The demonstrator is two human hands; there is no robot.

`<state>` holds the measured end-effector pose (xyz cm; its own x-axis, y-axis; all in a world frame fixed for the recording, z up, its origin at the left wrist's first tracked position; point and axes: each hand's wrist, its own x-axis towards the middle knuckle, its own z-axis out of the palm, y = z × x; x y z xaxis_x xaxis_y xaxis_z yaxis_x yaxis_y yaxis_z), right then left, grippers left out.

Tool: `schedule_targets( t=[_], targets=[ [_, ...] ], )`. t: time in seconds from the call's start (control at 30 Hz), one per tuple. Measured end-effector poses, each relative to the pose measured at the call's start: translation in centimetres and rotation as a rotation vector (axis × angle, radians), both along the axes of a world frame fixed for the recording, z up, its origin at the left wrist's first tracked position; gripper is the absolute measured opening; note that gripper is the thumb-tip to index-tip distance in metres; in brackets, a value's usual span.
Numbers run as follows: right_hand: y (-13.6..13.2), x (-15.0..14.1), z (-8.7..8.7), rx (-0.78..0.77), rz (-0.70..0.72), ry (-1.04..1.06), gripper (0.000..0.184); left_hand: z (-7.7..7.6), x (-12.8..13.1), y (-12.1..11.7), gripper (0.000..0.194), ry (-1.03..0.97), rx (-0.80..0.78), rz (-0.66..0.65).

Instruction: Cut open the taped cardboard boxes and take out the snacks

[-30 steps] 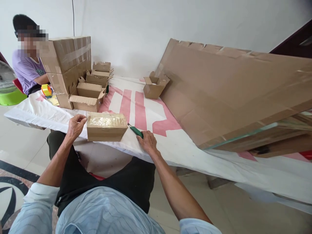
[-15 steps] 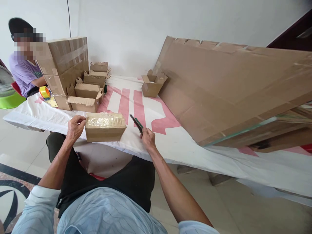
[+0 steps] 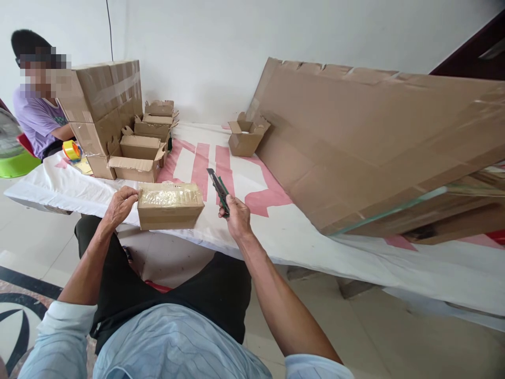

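Taped box point(image 3: 169, 217) sits at the near edge of the cloth-covered surface point(image 3: 284, 231), between the two sets of fingers: just right of the left hand's, left of and apart from the right's. Left hand point(image 3: 118, 208): thumb and forefinger brought close together at the box's left upper corner; cannot tell whether they pinch cardboard, a tape edge or merely touch. Right hand point(image 3: 239, 213): fingers wrapped around a green-and-dark cutter point(image 3: 219, 188), its front end raised clear of the box; how far the blade is out is too small to judge. Risks, as judged: the cutter coming down across the box toward the left fingers could nick them, since they are at the box's far end from it; the box could slide or tip off the edge if pushed toward the body, with so light a hold and so little surface in front of it; a deep stroke might score whatever is inside. Box lies with its long axis crosswise, running from the left fingers toward the right hand, shiny tape strip point(image 3: 173, 195) along the top, long side facing the wearer. Cutter's long axis slants: front end away from the wearer and leftward of the right fingers, butt in the palm.
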<state>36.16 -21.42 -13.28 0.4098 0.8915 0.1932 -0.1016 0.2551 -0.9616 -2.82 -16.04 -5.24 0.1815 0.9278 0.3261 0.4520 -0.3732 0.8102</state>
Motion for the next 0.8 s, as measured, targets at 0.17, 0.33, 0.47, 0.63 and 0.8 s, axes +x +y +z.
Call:
schedule_targets(
  t=[0.17, 0.33, 0.47, 0.63, 0.8],
  targets=[
    [-0.2, -0.4, 0.9, 0.029, 0.0, -0.084, 0.076, -0.3, 0.3, -0.4, 0.029, 0.028, 0.054, 0.019],
    [-0.2, -0.4, 1.8, 0.048, 0.018, -0.112, 0.076, -0.5, 0.3, 0.2, 0.028, -0.019, -0.005, 0.019],
    [0.0, -0.2, 2.8, 0.043, 0.048, -0.163, 0.074, -0.2, -0.1, 1.0, 0.027, -0.063, -0.102, -0.041],
    [0.4, -0.1, 4.0, 0.041, 0.13, -0.263, 0.071, -0.1, -0.7, 1.7, 0.029, -0.114, -0.175, -0.097],
    [1.1, -1.1, 4.6, 0.057, 0.186, -0.27, 0.069, -0.2, -0.8, 2.4, 0.038, -0.091, -0.185, -0.095]
  ],
)
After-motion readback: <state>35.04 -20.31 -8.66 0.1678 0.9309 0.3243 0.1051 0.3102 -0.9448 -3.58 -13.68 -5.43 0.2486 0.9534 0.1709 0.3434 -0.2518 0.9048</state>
